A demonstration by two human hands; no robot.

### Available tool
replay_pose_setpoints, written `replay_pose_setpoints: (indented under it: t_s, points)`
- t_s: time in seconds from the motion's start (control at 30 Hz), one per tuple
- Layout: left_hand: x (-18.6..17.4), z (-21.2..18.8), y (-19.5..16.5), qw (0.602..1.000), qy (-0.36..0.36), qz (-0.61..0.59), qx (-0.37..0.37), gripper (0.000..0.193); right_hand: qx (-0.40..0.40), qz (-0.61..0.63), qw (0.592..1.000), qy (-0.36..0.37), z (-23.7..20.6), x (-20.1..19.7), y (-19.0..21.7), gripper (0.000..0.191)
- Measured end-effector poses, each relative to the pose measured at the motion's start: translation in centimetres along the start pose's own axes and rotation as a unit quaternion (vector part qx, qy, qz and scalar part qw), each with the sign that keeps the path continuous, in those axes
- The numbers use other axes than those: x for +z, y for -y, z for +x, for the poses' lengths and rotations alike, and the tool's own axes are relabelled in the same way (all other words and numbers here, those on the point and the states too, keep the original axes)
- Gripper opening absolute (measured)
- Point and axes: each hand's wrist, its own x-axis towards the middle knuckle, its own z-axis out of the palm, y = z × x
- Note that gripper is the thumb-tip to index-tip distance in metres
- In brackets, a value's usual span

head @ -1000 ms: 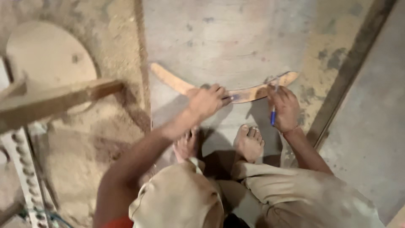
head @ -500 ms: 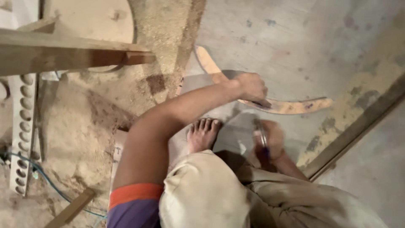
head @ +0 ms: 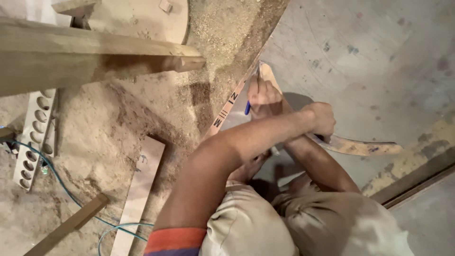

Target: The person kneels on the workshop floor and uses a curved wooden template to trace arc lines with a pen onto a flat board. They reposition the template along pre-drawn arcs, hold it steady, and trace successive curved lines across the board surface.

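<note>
A curved, boomerang-shaped wooden piece [head: 365, 147] lies flat on a grey board [head: 374, 57]. My left hand [head: 322, 118] presses down on the middle of the curve, fingers closed over its edge. My right arm passes under the left forearm. My right hand [head: 263, 97] sits at the far end of the curve, by the board's left edge, and grips a blue pen [head: 247, 108] with its tip against the wood. My knees and a bare foot are below the hands, partly hidden by the arms.
A thick wooden beam [head: 95, 57] crosses the upper left above a sawdust-covered floor [head: 104, 142]. On the floor lie a white perforated strip [head: 34, 140], a blue cable [head: 71, 199], a pale plank [head: 140, 189] and a wooden stick [head: 66, 227]. A round board [head: 142, 19] is at the top.
My right hand has carried the pen from the near right part of the curved piece to its far end, crossing under my left arm. The left hand stays on the piece.
</note>
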Motion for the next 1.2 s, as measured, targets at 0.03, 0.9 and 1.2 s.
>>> replay_pose_setpoints:
  t_s: [0.03,0.9,1.2]
  points:
    - [0.0,0.0,0.0,1.0,0.014,-0.011,-0.016,0.039,0.027,-0.011,0.999,-0.02,1.1,0.6,0.4,0.044]
    - [-0.1,-0.3,-1.3,0.997,0.051,0.062,0.018,0.047,0.22,0.266,0.936,-0.072,-30.0,-7.6,-7.7,0.039]
    - [-3.7,-1.0,-3.4,0.986,0.138,0.086,-0.033,0.038,0.371,0.346,0.848,-0.154,-36.7,-9.8,-16.2,0.017]
